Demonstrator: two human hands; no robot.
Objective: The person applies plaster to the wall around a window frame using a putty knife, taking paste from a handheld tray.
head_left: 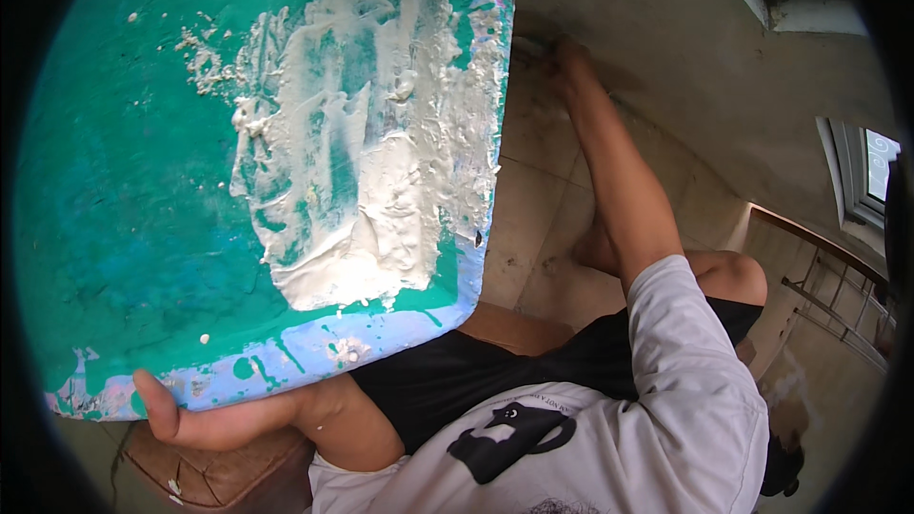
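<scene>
A large green board (pixel 143 181), with a pale blue, paint-spotted edge, fills the left of the view, tilted up before me. Thick white paste (pixel 371 228) is smeared in streaks down its right part. My left hand (pixel 190 414) grips the board's lower edge, thumb showing and other fingers mostly hidden. My right arm stretches away past the board's right edge, and my right hand (pixel 566 62) is low in shadow near the base of a wall, its fingers too indistinct to make out.
I sit with bent legs above a tiled floor (pixel 543 200). A brown padded seat (pixel 209 466) is at lower left. A wall (pixel 685 57) with windows (pixel 871 171) runs along the right, with a metal rack (pixel 838 305) at far right.
</scene>
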